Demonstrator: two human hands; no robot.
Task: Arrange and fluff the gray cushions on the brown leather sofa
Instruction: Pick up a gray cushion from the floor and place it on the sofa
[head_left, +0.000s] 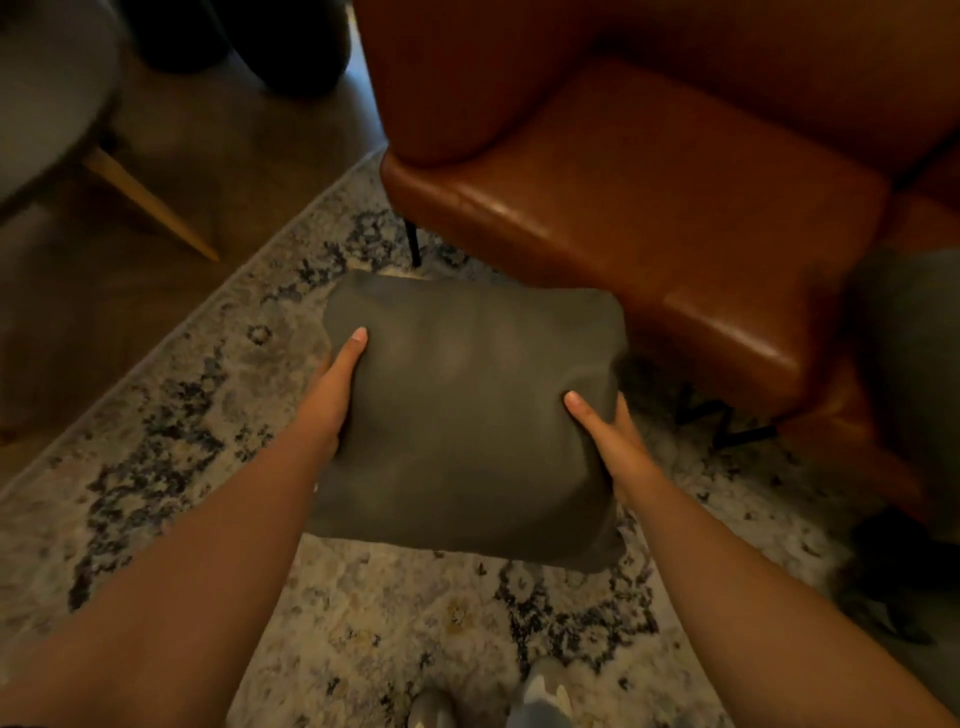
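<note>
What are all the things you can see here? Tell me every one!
cushion: one, gray, held in the air above the rug, in front of the sofa
second cushion: one, gray, at the right edge against the sofa, blurred
sofa: one, brown leather, upper right
rug: one, pale with dark pattern, on the floor
chair: one, gray with a light wooden leg, upper left
shoes: two, gray, bottom edge
left hand: one, gripping the cushion's left side
right hand: one, gripping its right side
</note>
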